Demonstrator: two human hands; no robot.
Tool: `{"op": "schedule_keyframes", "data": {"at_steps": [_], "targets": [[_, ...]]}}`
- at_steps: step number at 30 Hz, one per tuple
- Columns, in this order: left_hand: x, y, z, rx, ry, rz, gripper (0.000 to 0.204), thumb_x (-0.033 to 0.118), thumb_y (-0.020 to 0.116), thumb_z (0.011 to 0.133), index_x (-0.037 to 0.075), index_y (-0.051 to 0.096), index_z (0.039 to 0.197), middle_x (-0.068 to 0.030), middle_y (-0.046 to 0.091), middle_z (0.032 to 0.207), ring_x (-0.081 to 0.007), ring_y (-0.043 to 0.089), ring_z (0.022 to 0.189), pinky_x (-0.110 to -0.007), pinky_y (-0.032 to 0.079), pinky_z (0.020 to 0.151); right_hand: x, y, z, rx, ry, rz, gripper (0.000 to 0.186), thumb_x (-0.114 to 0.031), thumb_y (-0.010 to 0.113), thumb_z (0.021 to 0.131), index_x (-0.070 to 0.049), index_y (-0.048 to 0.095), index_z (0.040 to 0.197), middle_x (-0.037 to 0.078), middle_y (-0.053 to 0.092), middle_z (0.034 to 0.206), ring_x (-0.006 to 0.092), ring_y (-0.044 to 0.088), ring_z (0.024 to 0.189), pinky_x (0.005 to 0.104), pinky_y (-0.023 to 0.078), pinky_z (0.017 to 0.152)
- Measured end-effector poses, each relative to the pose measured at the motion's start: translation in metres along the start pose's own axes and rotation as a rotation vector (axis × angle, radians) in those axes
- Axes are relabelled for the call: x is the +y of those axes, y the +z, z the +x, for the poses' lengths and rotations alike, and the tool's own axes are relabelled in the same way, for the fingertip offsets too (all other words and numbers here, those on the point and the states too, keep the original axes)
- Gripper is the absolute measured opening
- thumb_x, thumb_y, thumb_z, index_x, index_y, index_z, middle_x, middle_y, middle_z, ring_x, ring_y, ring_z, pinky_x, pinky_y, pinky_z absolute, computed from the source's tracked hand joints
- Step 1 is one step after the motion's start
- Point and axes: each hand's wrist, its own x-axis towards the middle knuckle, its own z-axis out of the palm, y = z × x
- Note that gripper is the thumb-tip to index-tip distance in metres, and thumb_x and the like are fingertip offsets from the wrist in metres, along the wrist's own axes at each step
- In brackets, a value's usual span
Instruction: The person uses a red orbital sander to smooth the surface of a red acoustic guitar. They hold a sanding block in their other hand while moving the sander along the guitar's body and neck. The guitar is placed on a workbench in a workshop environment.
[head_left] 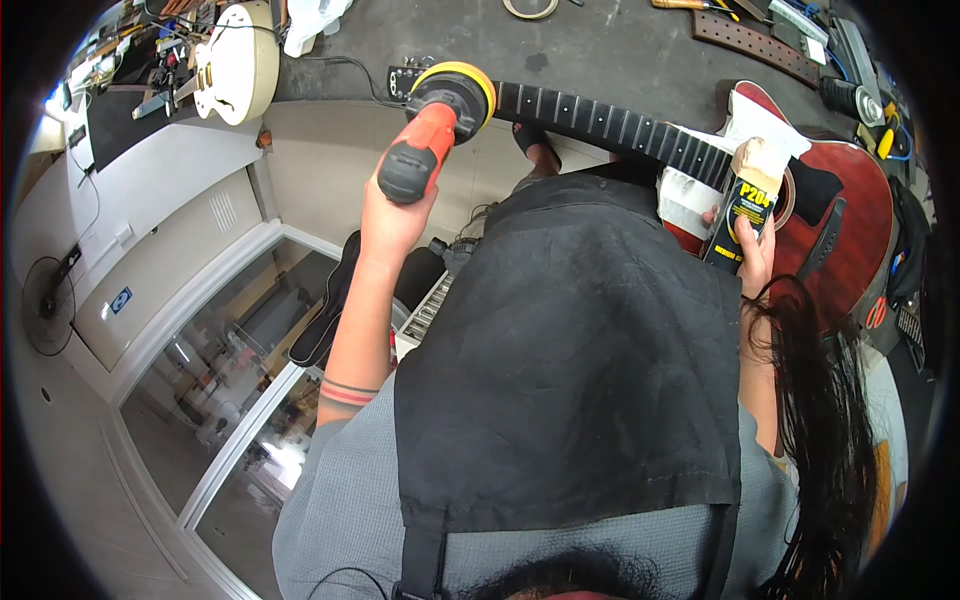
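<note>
My left hand (392,218) grips a red and black power polisher (422,150), whose yellow-rimmed round pad (468,85) is over the guitar neck (590,119) near the headstock. My right hand (752,245) holds a black and yellow package (745,205) against the masked end of the neck. The red guitar body (840,235) lies at the right, with white masking (757,122) beside the fretboard. A dark apron covers my front, and long hair hangs by my right arm.
A grey worktop (630,45) runs behind the guitar, with a tape roll (530,14), a can (850,100) and tools at the upper right. A cream guitar (235,70) is at the upper left. A fan (50,305), a glass door and a black case (330,300) are to my left.
</note>
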Motion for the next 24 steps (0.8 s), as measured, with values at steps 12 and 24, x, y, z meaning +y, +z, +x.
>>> {"op": "schedule_keyframes", "data": {"at_steps": [12, 24], "targets": [[0.029, -0.015, 0.034, -0.061, -0.069, 0.158, 0.044, 0.006, 0.074, 0.091, 0.002, 0.076, 0.134, -0.0058, 0.076, 0.098, -0.0159, 0.071, 0.089, -0.037, 0.059, 0.086, 0.006, -0.004, 0.002, -0.043, -0.021, 0.009, 0.055, -0.026, 0.069, 0.113, 0.001, 0.051, 0.158, 0.017, 0.076, 0.125, 0.0271, 0.08, 0.112, 0.0388, 0.063, 0.099], [0.06, -0.015, 0.045, -0.117, -0.14, 0.222, 0.035, 0.009, 0.077, 0.087, -0.002, 0.075, 0.121, -0.015, 0.081, 0.095, -0.0238, 0.078, 0.092, -0.04, 0.061, 0.09, 0.005, -0.002, 0.0, -0.062, -0.031, -0.008, 0.055, -0.026, 0.069, 0.113, 0.001, 0.051, 0.157, 0.016, 0.076, 0.124, 0.0259, 0.08, 0.111, 0.038, 0.063, 0.099]]}}
